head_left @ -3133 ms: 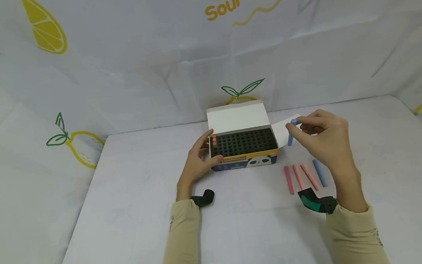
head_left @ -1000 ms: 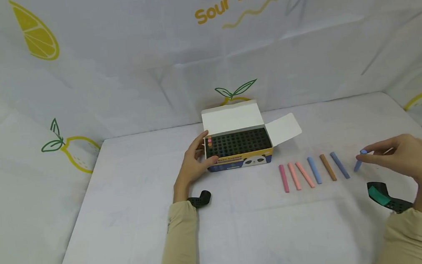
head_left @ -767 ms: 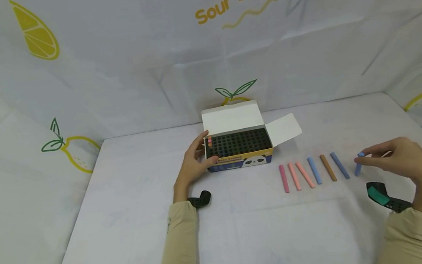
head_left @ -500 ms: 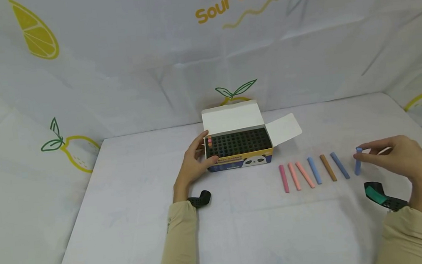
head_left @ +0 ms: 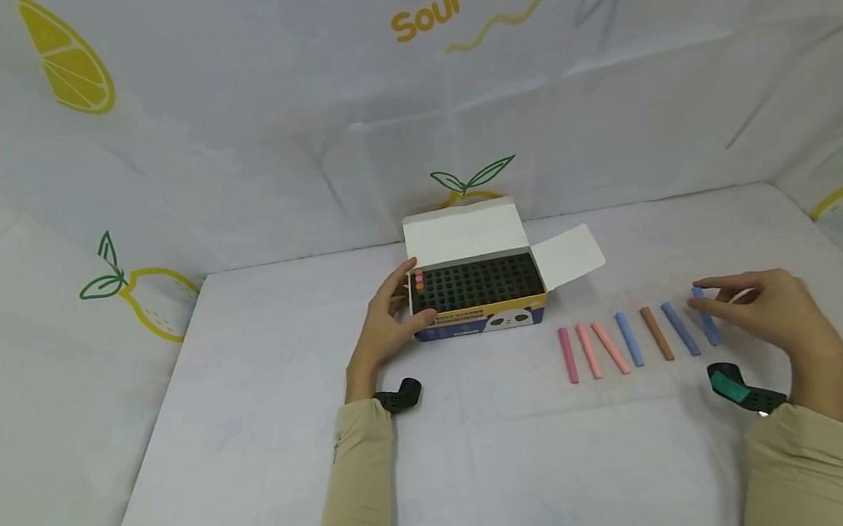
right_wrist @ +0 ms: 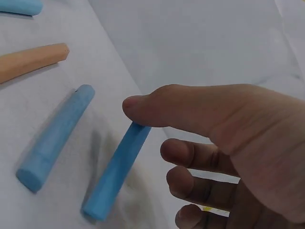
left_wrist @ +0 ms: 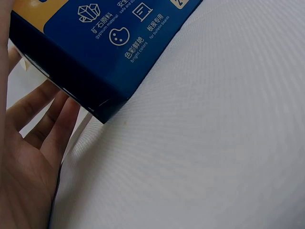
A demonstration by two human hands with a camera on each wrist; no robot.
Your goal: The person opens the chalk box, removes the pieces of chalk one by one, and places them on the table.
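My left hand grips the left end of an open chalk box, thumb on the front wall and fingers behind. A black holder with rows of holes fills the box; several orange and pink chalk ends show at its left edge. My right hand pinches the top end of a blue chalk stick between thumb and forefinger, other fingers curled behind. That stick slants low at the right end of a row. Beside it lies another blue chalk stick, then a brown chalk stick.
Farther left in the row lie a blue chalk stick, two light pink sticks and a dark pink chalk stick. The box's white lid stands up and its side flap spreads right. A white lemon-print cloth hangs behind.
My right hand has carried the blue chalk from beside the box's flap to the row's right end, then lowered and tilted it there. My left hand stays on the box.
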